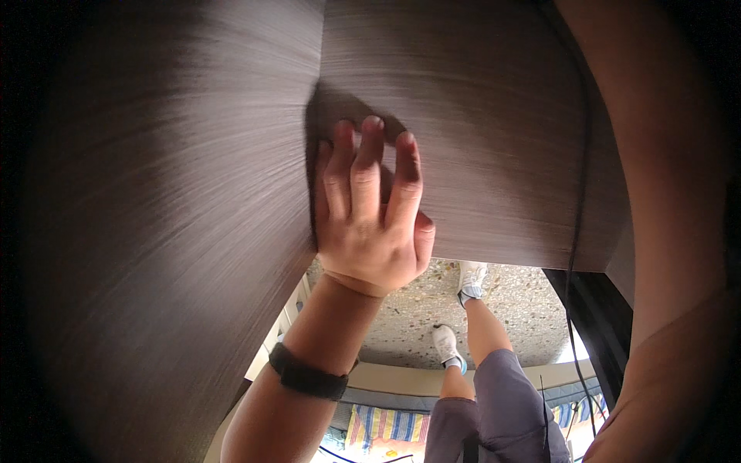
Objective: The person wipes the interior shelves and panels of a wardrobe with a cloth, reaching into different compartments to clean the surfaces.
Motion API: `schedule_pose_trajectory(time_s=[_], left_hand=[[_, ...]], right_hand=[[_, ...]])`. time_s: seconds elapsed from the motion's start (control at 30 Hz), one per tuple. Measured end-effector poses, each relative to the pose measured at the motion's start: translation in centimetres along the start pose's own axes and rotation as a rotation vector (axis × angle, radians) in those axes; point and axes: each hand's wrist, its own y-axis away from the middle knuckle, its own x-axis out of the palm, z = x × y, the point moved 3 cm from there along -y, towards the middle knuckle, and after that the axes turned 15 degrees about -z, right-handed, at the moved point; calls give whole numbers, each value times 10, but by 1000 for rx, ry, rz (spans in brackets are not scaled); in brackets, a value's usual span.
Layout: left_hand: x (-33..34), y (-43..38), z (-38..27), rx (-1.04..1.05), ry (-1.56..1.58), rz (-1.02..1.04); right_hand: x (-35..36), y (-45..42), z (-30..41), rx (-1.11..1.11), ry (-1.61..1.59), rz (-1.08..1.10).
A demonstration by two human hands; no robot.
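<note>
Back towards me and fingers spread, my left hand (373, 231) lies over a brown wood-grain panel (492, 144), close to the corner where it meets a second wood-grain panel (173, 220) on the left. The fingertips point up the picture and a dark shadow surrounds them. No object shows in the hand; what lies under the palm is hidden. A black wristband (307, 373) is on the left wrist. My right arm rises along the right rim of the view; its hand is out of view.
A thin black cable (579, 231) hangs down at the right, near a black frame part (602, 324). Below are a speckled terrazzo floor (399, 324), my legs with white shoes (446, 342), and a bed edge with a striped cloth (388, 425).
</note>
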Motion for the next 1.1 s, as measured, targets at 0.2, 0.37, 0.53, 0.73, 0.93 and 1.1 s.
schedule_pose_trajectory(time_s=[0.2,0.37,0.53,0.73,0.93,1.1], left_hand=[[-4,-5,-2,22,16,-61],[-19,-2,-3,36,12,-102],[-3,2,-3,16,5,-133],[21,12,7,65,46,-260],[-8,61,1,48,363,-156],[-114,194,14,-21,417,291]], right_hand=[[1,21,11,-20,6,-13],[0,59,29,-37,1,-32],[13,92,41,-65,23,-32],[27,121,55,-94,20,-76],[30,172,81,-85,49,-101],[43,210,98,67,100,-360]])
